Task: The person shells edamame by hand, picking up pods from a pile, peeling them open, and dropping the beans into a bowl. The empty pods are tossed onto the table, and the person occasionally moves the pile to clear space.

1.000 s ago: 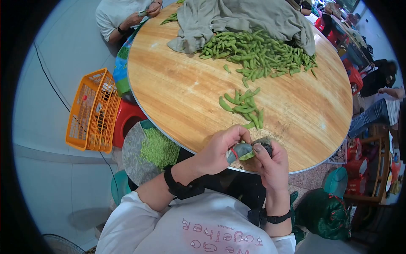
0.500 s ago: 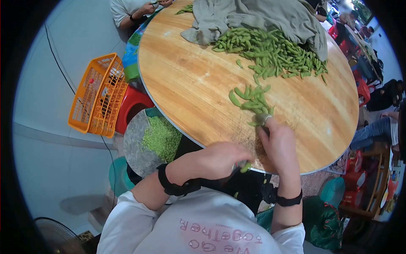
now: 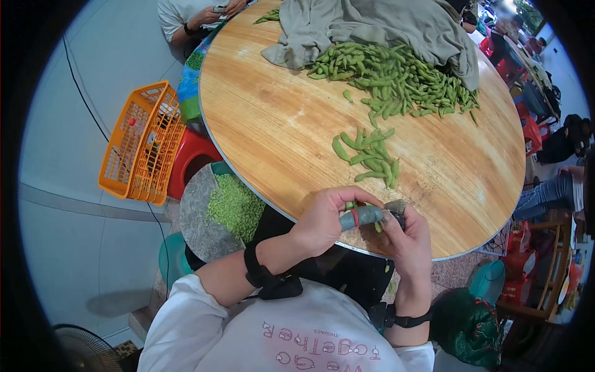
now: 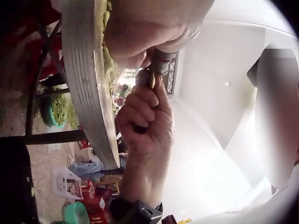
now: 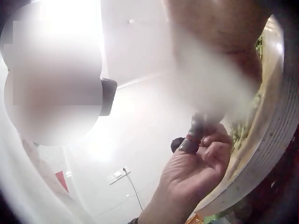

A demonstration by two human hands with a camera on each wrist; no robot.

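Observation:
Over the table's near edge both hands meet, fingertip to fingertip. My left hand [image 3: 319, 220], its thumb in a grey cover [image 3: 370, 215] held by a red band, grips green soybean pods [image 3: 350, 205]. My right hand [image 3: 412, 242], with dark covers on its fingertips, pinches the end of a soybean pod [image 4: 153, 80] against the left thumb. Fingers hide most of that pod. Just beyond the hands lies a small bunch of pods [image 3: 375, 155], and farther back a large heap of pods [image 3: 396, 80] spreads from under a grey cloth [image 3: 378, 28].
A round wooden table [image 3: 266, 124] fills the middle. Left of my lap, a container holds shelled green beans [image 3: 235, 208]. An orange basket [image 3: 139, 142] stands by a red stool [image 3: 192, 158]. Another person's hands [image 3: 211, 15] work at the far left edge.
My right hand reached out to the small bunch and has come back to the left hand. The left hand dropped below the table edge, then rose again with pods in it.

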